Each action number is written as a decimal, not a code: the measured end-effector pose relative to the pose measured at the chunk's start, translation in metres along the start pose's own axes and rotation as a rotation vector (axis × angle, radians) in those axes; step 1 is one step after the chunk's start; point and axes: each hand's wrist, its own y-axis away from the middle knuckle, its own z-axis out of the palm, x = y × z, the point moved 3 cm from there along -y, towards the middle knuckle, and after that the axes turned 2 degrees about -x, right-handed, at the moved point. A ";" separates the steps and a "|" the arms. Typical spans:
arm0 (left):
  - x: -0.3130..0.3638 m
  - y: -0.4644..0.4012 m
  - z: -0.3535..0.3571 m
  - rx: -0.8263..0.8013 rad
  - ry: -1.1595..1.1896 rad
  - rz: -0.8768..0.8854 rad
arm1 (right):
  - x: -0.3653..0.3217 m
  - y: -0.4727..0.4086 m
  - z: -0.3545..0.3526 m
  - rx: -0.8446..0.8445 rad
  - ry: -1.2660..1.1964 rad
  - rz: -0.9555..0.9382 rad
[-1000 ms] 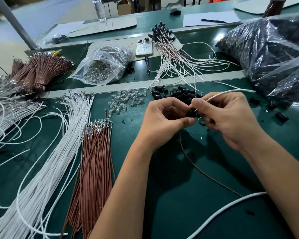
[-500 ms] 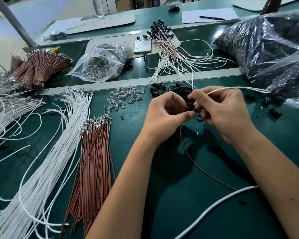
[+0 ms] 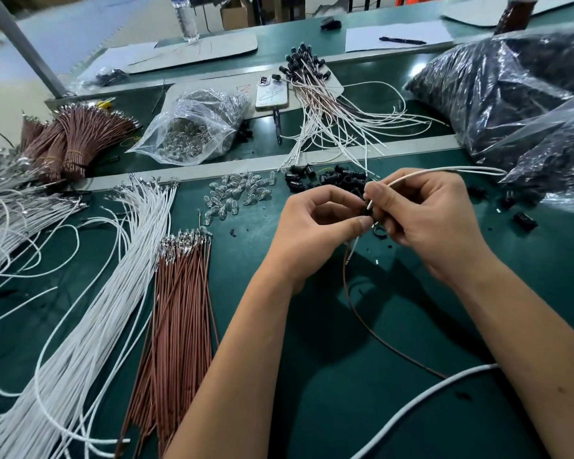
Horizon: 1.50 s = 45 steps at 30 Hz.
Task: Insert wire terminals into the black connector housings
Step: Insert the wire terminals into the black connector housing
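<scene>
A small black connector housing (image 3: 367, 212) is pinched between thumb and fingertips of the left hand (image 3: 315, 226), held above the green mat (image 3: 312, 392) near centre. A white wire (image 3: 421, 173) is pinched close to its end by the right hand (image 3: 424, 220), with the tip angled down into the housing; the terminal itself is hidden by the fingers, so seating depth cannot be told. A brown wire (image 3: 371, 329) hangs from under the hands and trails toward the near right, judged already inserted. Handling, as a judgement: the housing is light, rigid and smooth, easily twisted in the grip, so it is best held by its side walls with the cavity mouth kept clear. The wire is thin and limp and would buckle if pushed from far back, so it should be gripped just behind the terminal and driven straight along the cavity axis. The crimped terminal is likely soft enough to bend if forced off-angle. Loose housings (image 3: 328, 180) lie just beyond the hands; white wire stock (image 3: 90, 293) and brown wire stock (image 3: 183, 309) lie to the left, finished assemblies (image 3: 315, 91) at the far centre.
</scene>
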 end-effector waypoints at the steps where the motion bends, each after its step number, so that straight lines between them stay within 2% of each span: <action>1: 0.000 0.000 0.000 0.011 0.017 -0.003 | 0.001 0.000 0.001 0.002 -0.013 0.010; 3: 0.000 -0.001 -0.002 0.078 0.076 -0.021 | 0.003 0.000 0.002 -0.002 0.020 0.040; 6: -0.001 -0.001 -0.007 0.169 0.255 -0.087 | 0.006 0.002 0.004 -0.079 0.202 0.026; 10: 0.002 -0.001 -0.007 0.126 0.444 -0.118 | 0.003 0.004 0.006 -0.127 0.267 -0.046; 15: 0.005 -0.001 -0.011 0.133 0.512 -0.103 | 0.000 0.006 0.009 -0.201 0.263 -0.023; 17: 0.006 -0.002 -0.016 0.150 0.581 -0.090 | -0.002 0.008 0.010 -0.341 0.263 0.010; 21: 0.010 -0.002 -0.026 0.164 0.704 -0.034 | -0.004 0.016 0.009 -0.774 0.252 0.177; 23: 0.011 -0.001 -0.026 0.117 0.716 0.006 | -0.004 0.021 0.011 -0.887 0.204 0.243; 24: 0.012 0.000 -0.024 0.082 0.704 0.022 | -0.003 0.022 0.013 -0.870 0.151 0.255; 28: 0.015 0.002 -0.017 0.008 0.588 0.041 | 0.000 0.015 0.020 -0.553 0.018 0.199; 30: 0.015 0.003 -0.015 0.018 0.558 0.044 | -0.001 0.014 0.019 -0.548 0.016 0.173; 35: 0.016 0.001 -0.018 0.039 0.733 0.064 | -0.003 0.019 0.012 -0.738 0.061 0.226; 39: 0.015 0.000 -0.032 0.157 0.857 0.045 | 0.000 0.031 0.015 -1.111 0.174 0.428; 41: 0.014 0.000 -0.037 0.190 0.813 0.023 | 0.000 0.034 0.018 -1.175 0.194 0.465; 43: 0.014 0.001 -0.037 0.163 0.658 -0.020 | 0.000 0.030 0.021 -1.026 0.162 0.427; 45: 0.014 0.002 -0.030 0.097 0.523 -0.072 | 0.000 0.022 0.023 -0.730 0.083 0.332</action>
